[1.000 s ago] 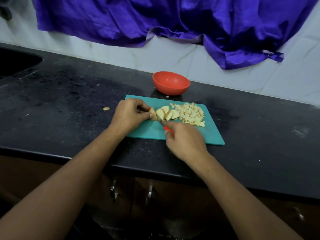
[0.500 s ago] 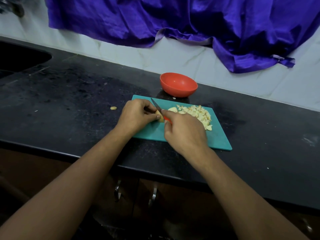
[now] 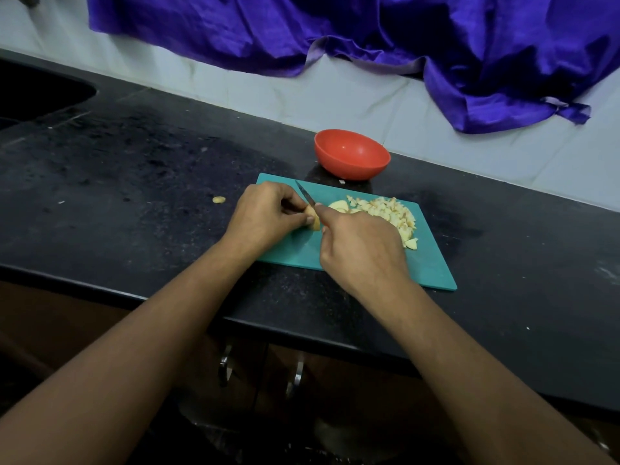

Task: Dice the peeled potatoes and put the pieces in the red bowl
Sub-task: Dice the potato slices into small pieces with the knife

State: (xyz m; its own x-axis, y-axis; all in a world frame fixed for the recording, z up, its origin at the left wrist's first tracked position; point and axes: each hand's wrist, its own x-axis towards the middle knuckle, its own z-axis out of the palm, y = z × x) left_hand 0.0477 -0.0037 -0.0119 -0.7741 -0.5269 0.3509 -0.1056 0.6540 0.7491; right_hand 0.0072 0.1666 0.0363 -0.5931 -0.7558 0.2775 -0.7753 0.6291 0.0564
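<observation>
On the teal cutting board (image 3: 426,266) my left hand (image 3: 265,218) pinches a small end piece of peeled potato (image 3: 313,221). My right hand (image 3: 360,246) grips a knife (image 3: 305,195); its dark blade points away from me and rests against that piece. Right of the blade lie potato slices (image 3: 339,205) and a heap of diced potato (image 3: 391,214). The red bowl (image 3: 351,155) stands just behind the board, and I see nothing inside it.
A stray potato bit (image 3: 218,199) lies on the black counter (image 3: 134,182) left of the board. A dark sink (image 3: 37,92) sits at the far left. Purple cloth (image 3: 402,38) hangs over the white tiled wall behind.
The knife went from lying low beside the slices to standing across the potato end piece. My right hand moved in over the slices. The view shifted slightly.
</observation>
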